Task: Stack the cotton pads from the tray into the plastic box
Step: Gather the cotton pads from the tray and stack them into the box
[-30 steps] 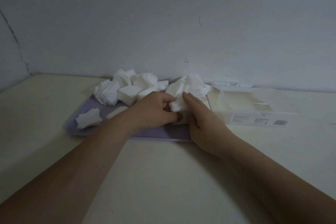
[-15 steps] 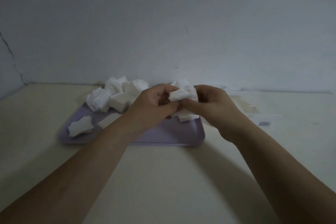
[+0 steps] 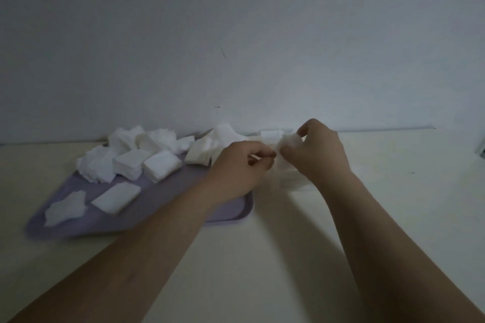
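A lavender tray lies on the left of the cream table. It holds loose stacks of square cotton pads along its far side and two smaller piles near its front left corner. The left forearm reaches in over the tray's right end. The left hand hovers knuckles up with fingers curled toward the thumb; whether it pinches anything cannot be told. Just beside it, slightly higher, the right hand grips a small bunch of pads between thumb and curled fingers. Below this hand, just right of the tray, sits the clear plastic box, blurred, its contents not discernible.
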{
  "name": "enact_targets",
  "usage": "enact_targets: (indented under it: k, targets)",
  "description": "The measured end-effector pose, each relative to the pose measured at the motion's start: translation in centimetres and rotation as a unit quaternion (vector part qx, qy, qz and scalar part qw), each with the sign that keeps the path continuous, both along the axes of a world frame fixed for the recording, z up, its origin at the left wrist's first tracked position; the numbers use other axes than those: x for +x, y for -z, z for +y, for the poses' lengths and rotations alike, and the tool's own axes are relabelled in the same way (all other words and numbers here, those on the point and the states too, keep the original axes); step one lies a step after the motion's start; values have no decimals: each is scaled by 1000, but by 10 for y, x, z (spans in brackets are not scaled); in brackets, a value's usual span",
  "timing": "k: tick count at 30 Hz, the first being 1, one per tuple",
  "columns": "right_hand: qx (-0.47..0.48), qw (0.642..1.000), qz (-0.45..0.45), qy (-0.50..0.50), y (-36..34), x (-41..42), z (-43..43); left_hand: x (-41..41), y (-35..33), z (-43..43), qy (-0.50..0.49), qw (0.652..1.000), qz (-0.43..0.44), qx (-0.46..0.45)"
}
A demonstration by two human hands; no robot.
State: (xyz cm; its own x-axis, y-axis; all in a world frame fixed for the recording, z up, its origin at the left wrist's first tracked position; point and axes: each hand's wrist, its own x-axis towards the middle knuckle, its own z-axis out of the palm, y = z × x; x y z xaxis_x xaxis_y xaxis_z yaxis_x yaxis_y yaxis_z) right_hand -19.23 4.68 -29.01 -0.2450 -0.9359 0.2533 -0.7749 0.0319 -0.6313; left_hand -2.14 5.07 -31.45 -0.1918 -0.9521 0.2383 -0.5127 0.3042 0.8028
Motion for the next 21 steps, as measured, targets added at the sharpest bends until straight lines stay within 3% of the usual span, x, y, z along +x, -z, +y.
enact_targets:
  k: [3, 9, 13, 21]
  targets:
    - [16, 999, 48, 11, 6, 7, -3, 1, 8, -1, -9, 999, 14, -30]
    - [21, 995, -68, -71, 0, 3, -6, 1, 8, 0, -12, 998, 47, -36]
    - [-5, 996, -35, -88, 1, 5, -5, 1, 10, 0, -14, 997, 71, -34]
    - [-29, 993, -22, -113, 4, 14, 0, 35, 3, 14, -67, 993, 1, -101]
